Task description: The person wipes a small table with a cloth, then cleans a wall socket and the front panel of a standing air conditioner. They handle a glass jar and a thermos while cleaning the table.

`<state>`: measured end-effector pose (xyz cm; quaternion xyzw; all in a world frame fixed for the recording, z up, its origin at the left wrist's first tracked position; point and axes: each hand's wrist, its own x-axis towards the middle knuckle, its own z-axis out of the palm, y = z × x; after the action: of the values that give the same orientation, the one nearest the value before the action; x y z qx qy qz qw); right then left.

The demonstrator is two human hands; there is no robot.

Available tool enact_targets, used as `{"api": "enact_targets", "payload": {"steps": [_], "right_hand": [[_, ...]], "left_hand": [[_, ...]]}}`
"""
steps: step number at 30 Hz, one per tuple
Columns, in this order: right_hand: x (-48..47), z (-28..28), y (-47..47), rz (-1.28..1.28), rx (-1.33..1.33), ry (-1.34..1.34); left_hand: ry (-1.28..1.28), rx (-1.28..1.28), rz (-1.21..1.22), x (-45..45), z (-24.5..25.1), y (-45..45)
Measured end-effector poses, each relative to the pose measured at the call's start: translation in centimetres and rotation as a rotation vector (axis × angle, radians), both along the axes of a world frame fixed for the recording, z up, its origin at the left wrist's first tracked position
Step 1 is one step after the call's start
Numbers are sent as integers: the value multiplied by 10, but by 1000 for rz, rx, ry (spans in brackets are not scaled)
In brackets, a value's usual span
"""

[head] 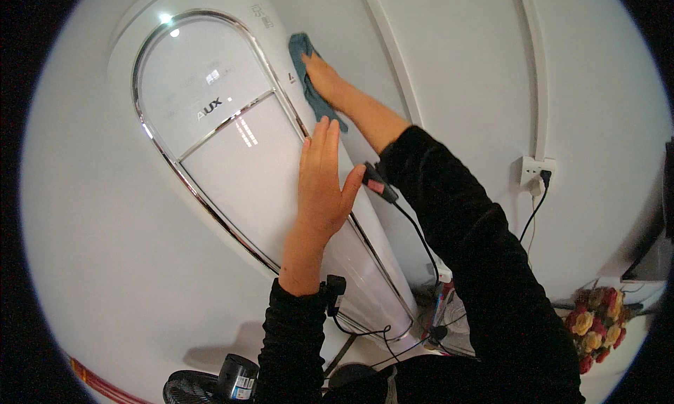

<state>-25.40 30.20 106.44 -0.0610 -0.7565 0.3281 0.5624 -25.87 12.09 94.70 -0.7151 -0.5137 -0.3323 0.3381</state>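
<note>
A tall white AUX floor-standing air conditioner (242,167) with chrome trim rises before me against the wall. Its upper right side is touched by a blue-grey cloth (310,96), which my right hand (322,80) holds and presses on the casing; the palm side is hidden. Lower down, my left hand (324,188) lies flat along the front's right edge, fingers straight, thumb spread, holding nothing. Its fingertips reach close to the lower end of the cloth. Each wrist has a small black device with a cable, one by the right sleeve (380,183), another by the left cuff (335,296).
On the right wall is a power socket (537,173) with a black plug and cords. Red and yellow flowers (595,325) stand at the lower right. A black fan (192,387) is at the lower left. Cables cross near the unit's base.
</note>
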Motion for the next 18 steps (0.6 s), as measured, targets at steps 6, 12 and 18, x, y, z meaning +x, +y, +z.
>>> {"api": "enact_targets", "payload": {"steps": [6, 12, 18], "right_hand": [[3, 3, -2, 181, -177, 44], [-10, -145, 26, 165, -74, -64], [-10, -288, -15, 470, -588, 113]], "left_hand": [[7, 78, -98, -11, -3, 2], [-31, 55, -87, -7, -8, 6], [-25, 59, -73, -2, -18, 7]]}}
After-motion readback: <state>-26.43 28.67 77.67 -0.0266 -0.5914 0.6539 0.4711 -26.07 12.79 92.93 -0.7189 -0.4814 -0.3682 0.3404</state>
